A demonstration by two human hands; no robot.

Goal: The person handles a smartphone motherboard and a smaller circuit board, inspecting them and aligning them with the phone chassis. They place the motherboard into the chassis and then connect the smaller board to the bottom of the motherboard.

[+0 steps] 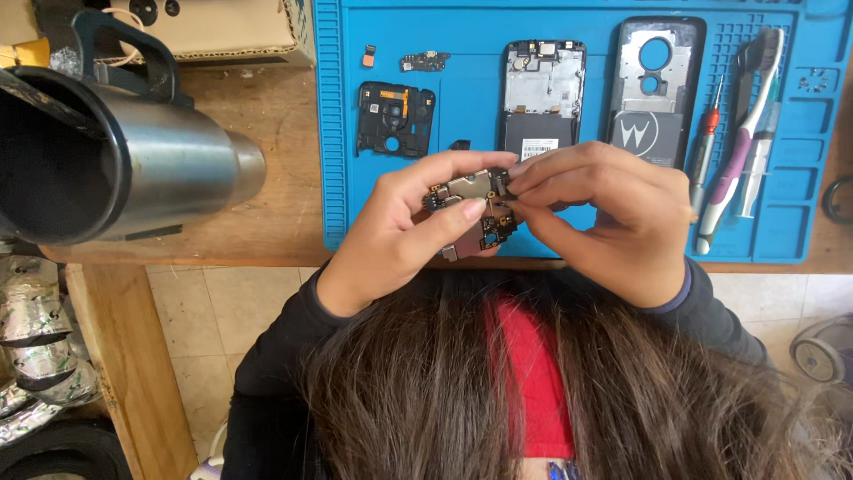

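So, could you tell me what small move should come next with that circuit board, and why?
Probably a gentle lift with the right hand: its fingertips pinch at the right edge of the phone circuit board, which the left hand holds above the blue repair mat. What is pinched is hidden.

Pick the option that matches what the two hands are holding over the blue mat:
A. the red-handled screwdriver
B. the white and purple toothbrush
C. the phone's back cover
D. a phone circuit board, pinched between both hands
D: the left hand and right hand both pinch a small circuit board above the blue mat, while the screwdriver, toothbrush and back cover lie untouched on it.
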